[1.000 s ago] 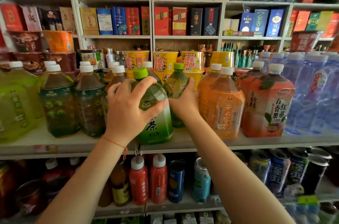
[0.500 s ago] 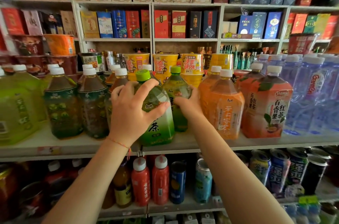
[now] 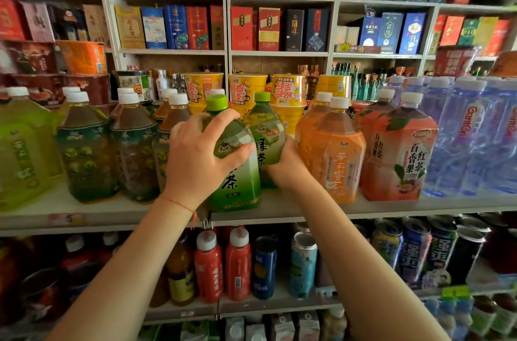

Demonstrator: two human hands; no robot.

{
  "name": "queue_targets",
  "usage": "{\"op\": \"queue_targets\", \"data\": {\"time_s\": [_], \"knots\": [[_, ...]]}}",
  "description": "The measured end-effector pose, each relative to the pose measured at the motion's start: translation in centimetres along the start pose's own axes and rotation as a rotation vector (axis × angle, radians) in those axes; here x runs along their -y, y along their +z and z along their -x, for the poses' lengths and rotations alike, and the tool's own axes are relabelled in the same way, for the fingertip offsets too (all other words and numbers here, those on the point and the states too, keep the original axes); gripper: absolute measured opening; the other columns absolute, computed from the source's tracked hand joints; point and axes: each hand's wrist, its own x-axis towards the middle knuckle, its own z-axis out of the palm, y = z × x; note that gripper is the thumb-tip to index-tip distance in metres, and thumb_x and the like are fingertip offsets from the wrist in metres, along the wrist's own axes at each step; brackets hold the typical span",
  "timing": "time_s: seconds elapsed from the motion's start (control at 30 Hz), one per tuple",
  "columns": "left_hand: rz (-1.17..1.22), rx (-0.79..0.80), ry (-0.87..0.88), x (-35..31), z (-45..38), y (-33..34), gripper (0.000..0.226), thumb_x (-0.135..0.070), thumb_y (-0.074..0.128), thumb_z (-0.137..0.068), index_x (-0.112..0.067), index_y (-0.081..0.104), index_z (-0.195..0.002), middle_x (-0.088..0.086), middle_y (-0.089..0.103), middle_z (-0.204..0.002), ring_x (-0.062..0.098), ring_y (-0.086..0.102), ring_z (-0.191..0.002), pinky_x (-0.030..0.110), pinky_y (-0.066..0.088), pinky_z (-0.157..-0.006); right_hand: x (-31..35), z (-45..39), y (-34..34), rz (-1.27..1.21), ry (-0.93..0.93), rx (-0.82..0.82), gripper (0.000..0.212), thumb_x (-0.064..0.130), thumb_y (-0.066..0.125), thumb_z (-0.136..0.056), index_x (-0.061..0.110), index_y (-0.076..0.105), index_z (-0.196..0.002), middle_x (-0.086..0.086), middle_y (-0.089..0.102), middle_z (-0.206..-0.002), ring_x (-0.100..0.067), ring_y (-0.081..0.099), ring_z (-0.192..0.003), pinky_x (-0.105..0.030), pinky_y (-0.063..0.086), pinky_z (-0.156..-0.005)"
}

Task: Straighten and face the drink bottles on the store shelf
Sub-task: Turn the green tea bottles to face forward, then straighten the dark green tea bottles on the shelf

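Two green tea bottles with green caps stand mid-shelf. My left hand [image 3: 200, 157] grips the front green tea bottle [image 3: 237, 181] at its shoulder, thumb across the label, near the shelf [image 3: 98, 214] front edge. Behind and to its right, my right hand [image 3: 288, 166] holds the lower side of the rear green tea bottle [image 3: 264, 131], whose label faces me. Most of my right hand's fingers are hidden behind that bottle. Dark tea bottles [image 3: 84, 150] stand to the left, orange tea bottles [image 3: 338, 150] to the right.
Yellow-green bottles [image 3: 19, 150] fill the far left, a red fruit tea bottle [image 3: 400, 153] and clear water bottles [image 3: 470, 139] the right. Yellow noodle cups [image 3: 288, 91] stand behind. Cans and small bottles [image 3: 237, 262] line the shelf below; boxed goods sit above.
The rear green tea bottle has turned and its label now faces me more. My left hand keeps its grip on the front bottle, which barely moved.
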Motion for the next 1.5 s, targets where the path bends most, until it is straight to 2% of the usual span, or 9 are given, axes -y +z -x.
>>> {"op": "queue_targets", "data": {"time_s": [0.13, 0.27, 0.37, 0.57, 0.73, 1.1, 1.17, 1.33, 1.5], "knots": [[0.028, 0.050, -0.002, -0.5, 0.0, 0.5, 0.060, -0.066, 0.046, -0.095, -0.024, 0.057, -0.136, 0.008, 0.063, -0.110, 0.027, 0.058, -0.104, 0.046, 0.039, -0.099, 0.2, 0.2, 0.3, 0.088, 0.061, -0.064, 0.071, 0.001, 0.062, -0.090, 0.015, 0.023, -0.148, -0.010, 0.047, -0.137, -0.030, 0.048, -0.124, -0.036, 0.044, -0.092], [0.073, 0.119, -0.116, -1.7, 2.6, 1.6, 0.064, -0.048, 0.053, -0.100, -0.025, 0.030, -0.156, 0.020, 0.038, -0.154, 0.033, 0.036, -0.142, 0.045, 0.029, -0.119, 0.5, 2.3, 0.3, 0.072, -0.016, -0.095, 0.037, 0.001, 0.044, -0.098, 0.013, 0.038, -0.132, -0.005, 0.051, -0.128, -0.027, 0.051, -0.124, -0.037, 0.045, -0.102], [0.271, 0.128, -0.333, -4.0, 6.6, 1.7, 0.085, -0.019, 0.063, -0.096, -0.023, 0.008, -0.161, 0.010, 0.017, -0.167, 0.018, 0.020, -0.153, 0.032, 0.025, -0.121, 0.6, 4.6, 0.4, -0.095, -0.162, -0.164, 0.053, 0.016, 0.043, -0.103, 0.018, 0.027, -0.154, -0.001, 0.043, -0.151, -0.019, 0.039, -0.140, -0.042, 0.037, -0.114], [0.364, 0.212, -0.547, -4.0, 6.6, 2.0, 0.092, -0.021, 0.072, -0.091, -0.028, 0.012, -0.160, 0.003, 0.048, -0.151, 0.023, 0.053, -0.132, 0.045, 0.050, -0.104, -0.1, 7.1, 1.7, -0.159, -0.160, -0.064, 0.059, 0.016, 0.054, -0.095, 0.022, 0.031, -0.150, 0.000, 0.048, -0.141, -0.012, 0.050, -0.120, -0.027, 0.048, -0.093], [0.541, 0.325, -0.498, -3.5, 5.3, 3.1, 0.079, -0.038, 0.077, -0.085, -0.038, 0.034, -0.151, -0.009, 0.054, -0.142, 0.011, 0.055, -0.128, 0.043, 0.054, -0.101, -0.7, 7.1, 2.5, -0.136, -0.142, -0.253, 0.072, 0.004, 0.051, -0.090, 0.011, 0.016, -0.154, -0.011, 0.031, -0.151, -0.024, 0.031, -0.139, -0.045, 0.033, -0.116], [0.513, 0.434, -0.493, -3.7, 4.0, 4.0, 0.079, -0.032, 0.073, -0.091, -0.029, 0.027, -0.156, -0.004, 0.064, -0.133, 0.014, 0.063, -0.117, 0.033, 0.054, -0.098, -1.5, 5.4, 2.8, -0.123, -0.189, -0.312, 0.085, -0.002, 0.047, -0.089, 0.020, 0.002, -0.159, -0.012, 0.021, -0.160, -0.028, 0.023, -0.148, -0.046, 0.030, -0.119], [0.471, 0.343, -0.428, -3.9, 4.4, 3.4, 0.063, -0.026, 0.070, -0.093, -0.023, 0.041, -0.149, -0.003, 0.065, -0.130, 0.013, 0.062, -0.116, 0.034, 0.054, -0.098, -1.3, 6.1, 2.6, -0.031, -0.358, -0.401, 0.083, -0.009, 0.044, -0.089, 0.011, 0.003, -0.158, -0.013, 0.014, -0.163, -0.024, 0.013, -0.152, -0.040, 0.023, -0.123], [0.011, -0.273, -0.197, -1.5, 3.8, 0.7, 0.031, -0.006, 0.060, -0.091, -0.003, 0.064, -0.122, 0.018, 0.057, -0.126, 0.031, 0.052, -0.121, 0.029, 0.038, -0.108, -0.2, 5.3, 2.9, 0.139, -0.872, -0.552, 0.066, -0.022, 0.043, -0.083, -0.008, 0.034, -0.147, -0.023, 0.029, -0.157, -0.031, 0.019, -0.152, -0.050, 0.031, -0.118], [-0.088, -0.261, -0.425, 3.2, 4.3, -1.6, 0.043, -0.020, 0.047, -0.096, -0.008, 0.053, -0.137, 0.015, 0.049, -0.144, 0.032, 0.041, -0.138, 0.047, 0.030, -0.114, 0.6, 5.2, 6.1, 0.166, -0.955, -0.267, 0.051, -0.004, 0.049, -0.088, 0.001, 0.050, -0.139, -0.012, 0.051, -0.142, -0.021, 0.043, -0.138, -0.037, 0.040, -0.113]]}}
